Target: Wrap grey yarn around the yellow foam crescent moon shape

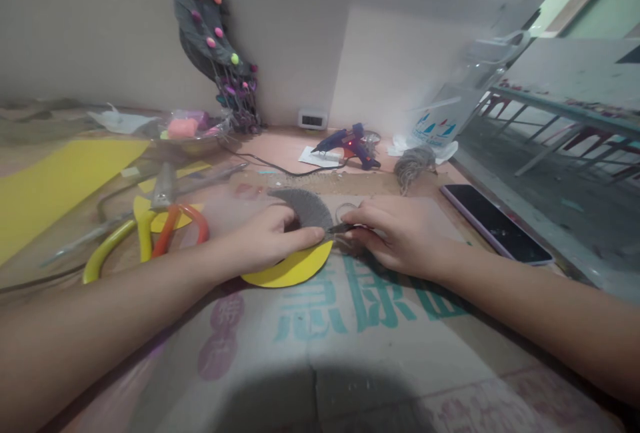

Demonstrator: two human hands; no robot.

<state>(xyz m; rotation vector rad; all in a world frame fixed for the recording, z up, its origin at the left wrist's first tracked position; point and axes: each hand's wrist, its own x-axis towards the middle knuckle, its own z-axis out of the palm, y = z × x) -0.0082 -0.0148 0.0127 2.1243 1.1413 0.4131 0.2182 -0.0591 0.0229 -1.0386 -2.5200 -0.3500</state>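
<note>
A yellow crescent-shaped cutout [290, 268] lies low over the cardboard, its upper part wrapped in grey yarn [306, 204]. My left hand [270, 236] is closed on it, the thumb pressed along the wrapped section and the fingers curled behind. At the piece's right edge, my right hand [377, 230] pinches dark grey yarn close to the left thumb. A thin loop stands above the right fingertips. Exactly how the yarn passes between those fingers is hard to make out.
Scissors with orange and yellow handles [173, 226] lie left, near a yellow sheet [65, 180]. Behind are a glue gun [347, 145], a yarn bundle [415, 165] and a small digital clock [313, 119]. A phone [495, 223] lies right. A decorated grey crescent [205, 26] leans on the wall.
</note>
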